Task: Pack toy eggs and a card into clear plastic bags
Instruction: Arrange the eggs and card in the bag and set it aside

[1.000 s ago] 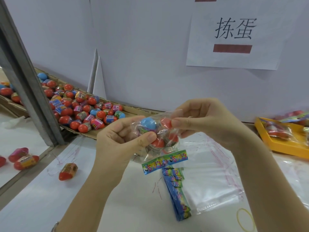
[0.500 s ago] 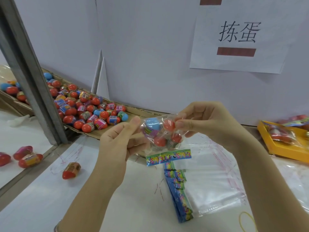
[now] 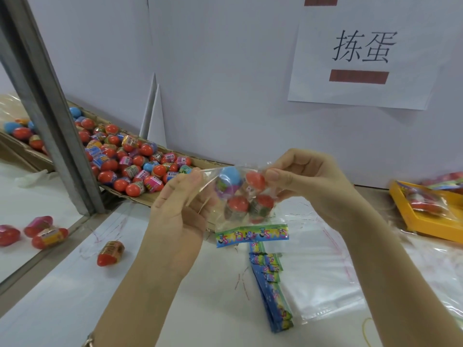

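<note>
Head camera view, looking down at a white table (image 3: 75, 309). A person holds a clear bag (image 3: 213, 177) in the air above it, between both hands. The left hand (image 3: 175, 209) pinches the bag's upper left edge between thumb and fingers. The right hand (image 3: 308, 181) pinches the upper right edge in the same way. Inside the bag sit a blue egg (image 3: 230, 176) and three red eggs (image 3: 238, 204). A bright card (image 3: 251, 234) appears to lie along the bottom.

The top of the bag looks unsealed and is stretched between the two pinches. The film is thin and probably slippery, and the eggs weigh it down. If either pinch slips, that corner would likely drop. The bag would tip and the eggs could spill out, then roll across the table as round things do. The card could also slide or crumple if the bag is squeezed while being closed.

Below lie a stack of cards (image 3: 270, 291) and a pile of empty bags (image 3: 325, 271). A cardboard tray (image 3: 140, 200) of loose eggs sits to the left.
</note>
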Demonstrator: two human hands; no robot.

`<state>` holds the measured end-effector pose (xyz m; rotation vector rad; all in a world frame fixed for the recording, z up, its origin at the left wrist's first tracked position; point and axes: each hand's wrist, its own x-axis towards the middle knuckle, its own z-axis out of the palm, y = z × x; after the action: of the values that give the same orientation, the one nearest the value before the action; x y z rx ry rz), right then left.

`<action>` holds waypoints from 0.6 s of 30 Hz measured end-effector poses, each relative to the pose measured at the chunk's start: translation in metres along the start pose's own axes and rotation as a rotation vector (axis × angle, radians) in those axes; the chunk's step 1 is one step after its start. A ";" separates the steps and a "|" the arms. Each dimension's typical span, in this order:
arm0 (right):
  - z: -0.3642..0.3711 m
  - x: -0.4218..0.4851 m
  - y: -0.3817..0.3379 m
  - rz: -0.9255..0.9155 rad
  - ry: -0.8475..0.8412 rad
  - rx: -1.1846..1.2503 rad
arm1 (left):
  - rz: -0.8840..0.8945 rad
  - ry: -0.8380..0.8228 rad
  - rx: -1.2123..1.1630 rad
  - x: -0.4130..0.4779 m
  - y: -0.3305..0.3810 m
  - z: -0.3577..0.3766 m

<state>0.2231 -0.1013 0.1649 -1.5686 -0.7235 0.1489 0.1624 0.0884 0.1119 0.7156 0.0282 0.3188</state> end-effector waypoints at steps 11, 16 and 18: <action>0.010 0.001 0.002 0.027 -0.020 -0.026 | -0.018 -0.044 0.403 -0.013 -0.002 0.012; 0.009 0.002 0.005 -0.004 0.060 0.040 | 0.063 0.019 0.429 -0.013 -0.001 0.011; 0.002 0.003 0.006 -0.019 0.187 0.138 | 0.080 0.013 0.399 -0.012 0.002 0.010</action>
<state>0.2265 -0.0982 0.1602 -1.4223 -0.5696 0.0365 0.1518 0.0797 0.1199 1.1120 0.0772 0.3994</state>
